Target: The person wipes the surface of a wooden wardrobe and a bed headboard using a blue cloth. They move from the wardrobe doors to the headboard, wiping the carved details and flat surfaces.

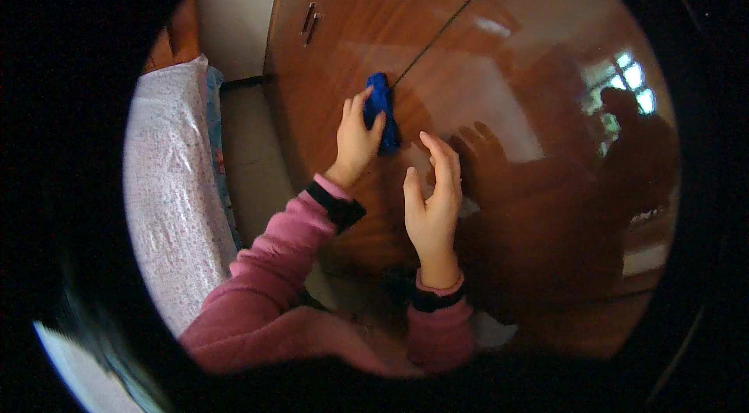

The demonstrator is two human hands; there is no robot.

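Observation:
A bunched, bright blue cloth [388,136] lies lengthwise against a glossy reddish-brown wooden panel [343,54]. My left hand [360,140] is at the cloth's left side, its thumb and index finger around the cloth's middle and the other fingers toward the wood. Lower and to the right, my right hand [434,206] is held up in front of the panel, apart from the cloth. Its thumb and fingers are spread with nothing between them. Both wrists wear black bands over pink sleeves.
Two slim dark handles [310,25] sit on the wood at the upper left, and a dark seam [437,32] runs diagonally. A bed with a pale, patterned cover [175,186] stands at the left. The wood reflects a bright window and a person's dark outline.

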